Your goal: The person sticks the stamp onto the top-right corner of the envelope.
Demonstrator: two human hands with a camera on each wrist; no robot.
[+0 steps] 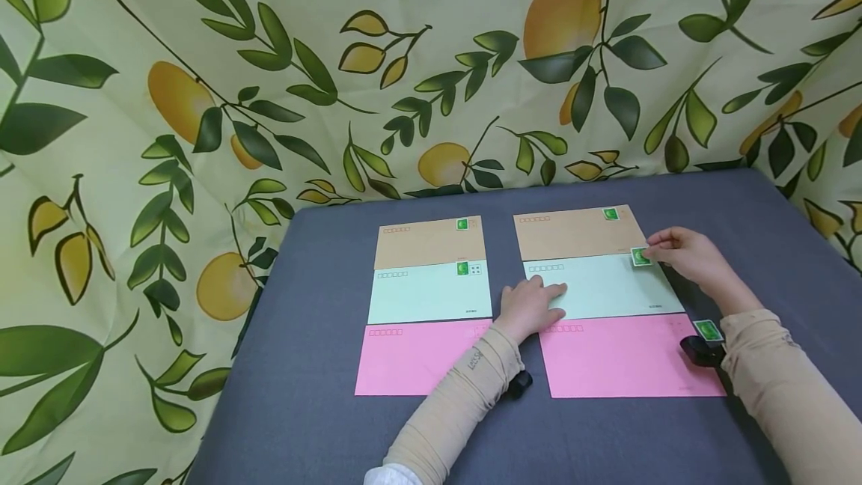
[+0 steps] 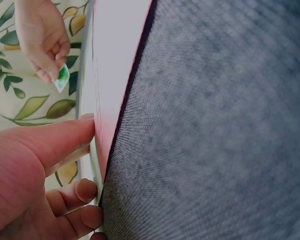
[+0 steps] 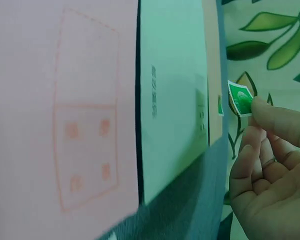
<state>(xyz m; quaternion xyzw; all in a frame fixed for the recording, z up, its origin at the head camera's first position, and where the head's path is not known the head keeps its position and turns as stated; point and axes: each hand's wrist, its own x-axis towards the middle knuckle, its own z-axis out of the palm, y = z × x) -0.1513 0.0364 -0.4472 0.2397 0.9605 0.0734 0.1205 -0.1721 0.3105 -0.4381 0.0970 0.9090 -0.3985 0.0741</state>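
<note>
My right hand [image 1: 690,260] pinches a green postage stamp [image 1: 640,257] between thumb and fingertips, over the upper right corner of the mint envelope [image 1: 599,290]. In the right wrist view the stamp [image 3: 241,99] shows its white border, held by one edge. My left hand [image 1: 532,305] rests its spread fingers on that envelope's left end. Above it lies a brown envelope [image 1: 575,236] bearing a green stamp [image 1: 610,213]; below, a pink envelope [image 1: 619,358] is partly covered by the right wrist's camera. Another green stamp [image 1: 708,331] lies by the pink envelope's right edge.
A second column on the left holds a brown envelope [image 1: 427,245] and a mint envelope [image 1: 427,296], both stamped, and a pink envelope [image 1: 404,361] partly hidden by my left sleeve. The dark grey tabletop [image 1: 303,320] meets a leaf-patterned curtain [image 1: 377,118] behind.
</note>
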